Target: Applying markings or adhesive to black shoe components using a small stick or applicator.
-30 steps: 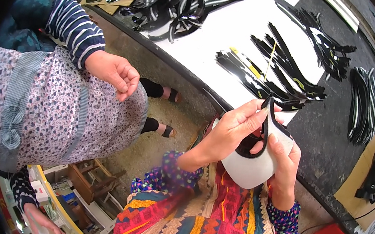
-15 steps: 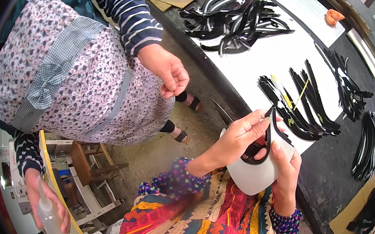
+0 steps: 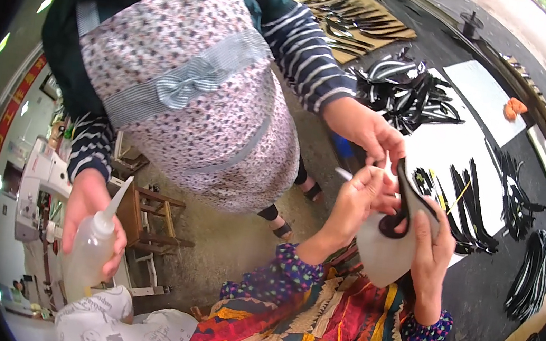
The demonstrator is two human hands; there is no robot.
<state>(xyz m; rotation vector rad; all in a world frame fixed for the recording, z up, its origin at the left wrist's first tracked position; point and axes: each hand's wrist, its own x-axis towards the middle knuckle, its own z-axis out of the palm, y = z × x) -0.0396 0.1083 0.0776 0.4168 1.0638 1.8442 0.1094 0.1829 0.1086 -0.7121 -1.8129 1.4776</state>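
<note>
My right hand (image 3: 430, 252) is closed on a light-grey curved piece (image 3: 379, 259), which looks like a shoe upper, its thumb on the near face. Along the top of the piece curves a glossy black strip (image 3: 414, 196), hooked at its lower end. My left hand (image 3: 361, 200) is closed at the strip's other side, fingers bent against the piece. A pale pointed thing (image 3: 344, 173) juts out beside that hand; its kind is unclear. A co-worker's hand (image 3: 366, 129) meets my left fingertips at a small white tip (image 3: 386, 161). Their other hand holds a squeeze bottle (image 3: 93, 250) with a long nozzle.
On the dark table (image 3: 471, 296) lie white paper (image 3: 470, 135), piles of black strips (image 3: 406, 91), bundled strips (image 3: 529, 276) and an orange lump (image 3: 515, 109). The co-worker stands at the left, before a wooden stool (image 3: 164, 221) and a sewing machine (image 3: 41, 183).
My view has tilted up. The co-worker's free hand has come over to my left fingertips, and their bottle shows higher. The piece has turned, so the black strip faces me more.
</note>
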